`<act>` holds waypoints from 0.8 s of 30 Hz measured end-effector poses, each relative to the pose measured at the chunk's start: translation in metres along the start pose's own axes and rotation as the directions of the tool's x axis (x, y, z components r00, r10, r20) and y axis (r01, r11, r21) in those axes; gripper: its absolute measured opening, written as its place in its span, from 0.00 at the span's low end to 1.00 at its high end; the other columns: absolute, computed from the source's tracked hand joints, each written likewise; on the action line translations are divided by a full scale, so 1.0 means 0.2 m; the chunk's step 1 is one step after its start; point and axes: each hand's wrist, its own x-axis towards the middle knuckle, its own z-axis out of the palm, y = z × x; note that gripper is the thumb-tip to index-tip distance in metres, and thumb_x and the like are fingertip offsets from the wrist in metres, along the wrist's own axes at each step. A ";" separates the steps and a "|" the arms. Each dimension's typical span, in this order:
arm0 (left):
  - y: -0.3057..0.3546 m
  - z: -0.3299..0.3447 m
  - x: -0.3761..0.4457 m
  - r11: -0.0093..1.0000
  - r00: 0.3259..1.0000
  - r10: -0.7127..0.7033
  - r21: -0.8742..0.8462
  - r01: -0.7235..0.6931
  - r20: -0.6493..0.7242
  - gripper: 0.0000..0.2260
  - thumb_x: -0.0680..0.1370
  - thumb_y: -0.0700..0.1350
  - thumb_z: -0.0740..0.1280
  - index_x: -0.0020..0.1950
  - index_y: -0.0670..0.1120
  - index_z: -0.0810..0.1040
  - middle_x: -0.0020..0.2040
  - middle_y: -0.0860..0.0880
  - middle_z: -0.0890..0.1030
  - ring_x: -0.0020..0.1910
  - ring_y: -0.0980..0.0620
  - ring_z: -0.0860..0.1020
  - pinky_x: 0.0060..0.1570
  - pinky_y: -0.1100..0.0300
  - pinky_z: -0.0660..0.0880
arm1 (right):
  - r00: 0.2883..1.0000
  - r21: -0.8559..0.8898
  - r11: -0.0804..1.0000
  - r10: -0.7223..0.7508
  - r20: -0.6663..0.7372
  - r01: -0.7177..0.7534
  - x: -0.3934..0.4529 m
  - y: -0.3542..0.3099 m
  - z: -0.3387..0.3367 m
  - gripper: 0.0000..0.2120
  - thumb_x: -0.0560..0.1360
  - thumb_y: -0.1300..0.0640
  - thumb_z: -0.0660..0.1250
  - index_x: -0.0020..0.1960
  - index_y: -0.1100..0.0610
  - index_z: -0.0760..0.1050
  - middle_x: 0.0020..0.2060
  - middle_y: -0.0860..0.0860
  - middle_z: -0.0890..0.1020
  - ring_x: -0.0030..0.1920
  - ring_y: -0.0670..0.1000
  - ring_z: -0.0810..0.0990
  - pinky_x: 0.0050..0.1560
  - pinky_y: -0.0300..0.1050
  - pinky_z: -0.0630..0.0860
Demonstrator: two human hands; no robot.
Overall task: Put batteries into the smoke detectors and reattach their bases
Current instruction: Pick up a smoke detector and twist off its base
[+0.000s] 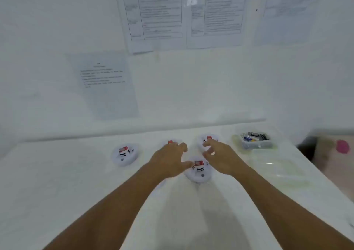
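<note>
4 smoke detectors on white table [57,182]: left one [124,154], near one [198,171] btwn the hands, 2 at back partly hidden by hands. Each round, white, w/ red label. Left hand [168,160] and right hand [220,158] hover, fingers spread, holding nothing. Clear battery tub [255,140] at right.

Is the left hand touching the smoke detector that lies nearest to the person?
Cannot tell. In the head view the left hand's thumb tip overlaps the nearest smoke detector at its red label, but blur hides whether it makes contact.
</note>
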 end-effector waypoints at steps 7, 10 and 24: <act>0.19 0.24 0.04 0.999 0.995 -0.047 0.018 0.046 0.083 0.35 0.77 0.66 0.67 0.79 0.51 0.64 0.71 0.44 0.71 0.72 0.40 0.67 0.63 0.46 0.71 | 0.995 0.111 0.988 0.103 0.017 -0.104 -0.05 0.12 0.08 0.20 0.82 0.54 0.61 0.73 0.52 0.69 0.60 0.53 0.80 0.56 0.52 0.78 0.55 0.44 0.74; 0.21 0.29 0.07 0.997 0.993 -0.078 0.023 0.076 0.093 0.38 0.76 0.68 0.67 0.81 0.52 0.61 0.73 0.44 0.69 0.74 0.40 0.64 0.64 0.47 0.69 | 0.992 0.213 0.969 0.122 0.036 -0.127 -0.06 0.15 0.10 0.19 0.82 0.57 0.60 0.73 0.52 0.69 0.55 0.51 0.81 0.51 0.50 0.79 0.44 0.38 0.73; 0.24 0.29 0.06 0.197 0.953 -0.263 -0.959 0.202 0.147 0.13 0.79 0.53 0.66 0.62 0.52 0.77 0.51 0.53 0.81 0.51 0.53 0.81 0.57 0.53 0.78 | 0.999 0.732 0.679 0.032 0.038 -0.050 -0.04 0.23 0.19 0.14 0.82 0.47 0.67 0.67 0.43 0.77 0.59 0.43 0.83 0.60 0.45 0.81 0.65 0.49 0.77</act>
